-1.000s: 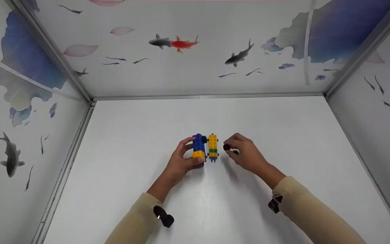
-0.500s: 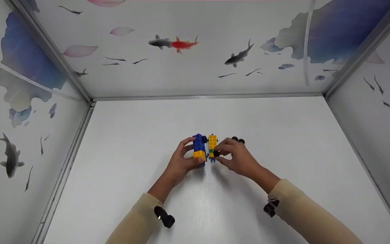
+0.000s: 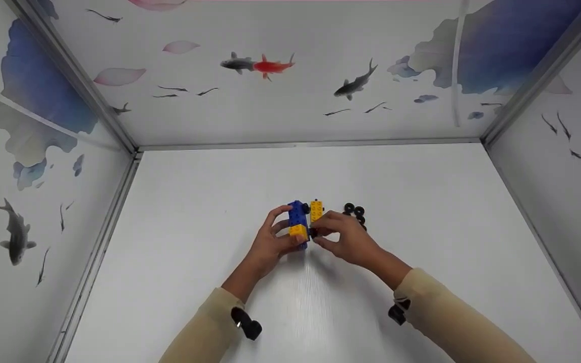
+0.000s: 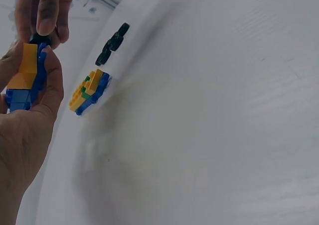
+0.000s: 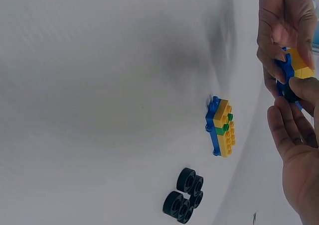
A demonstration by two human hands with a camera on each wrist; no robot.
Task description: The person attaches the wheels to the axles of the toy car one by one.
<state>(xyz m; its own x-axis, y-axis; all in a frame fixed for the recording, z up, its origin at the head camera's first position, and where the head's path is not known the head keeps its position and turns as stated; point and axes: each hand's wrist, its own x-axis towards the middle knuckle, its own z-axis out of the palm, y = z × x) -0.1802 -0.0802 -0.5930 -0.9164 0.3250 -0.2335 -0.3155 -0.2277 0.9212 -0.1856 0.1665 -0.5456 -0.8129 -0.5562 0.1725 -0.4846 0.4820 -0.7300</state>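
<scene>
My left hand (image 3: pixel 283 229) grips a blue brick block with a yellow end (image 3: pixel 297 222) and holds it just above the table. My right hand (image 3: pixel 321 232) pinches a small black wheel (image 3: pixel 313 233) and presses it against the right side of that block; the left wrist view shows the wheel (image 4: pixel 40 38) at the block's yellow end (image 4: pixel 27 68). A second build of yellow, green and blue bricks (image 3: pixel 316 210) lies on the table just behind my right fingers, also seen as the flat build (image 5: pixel 222 127).
Several loose black wheels (image 3: pixel 355 212) sit in a cluster to the right of the builds, the same wheels (image 5: pixel 184 199) in the right wrist view. White table (image 3: pixel 210 191) is walled by panels painted with fish on the left, back and right.
My right hand moved left from the wheel cluster, carrying one black wheel to the block in my left hand. The cluster is now uncovered. My left hand barely moved.
</scene>
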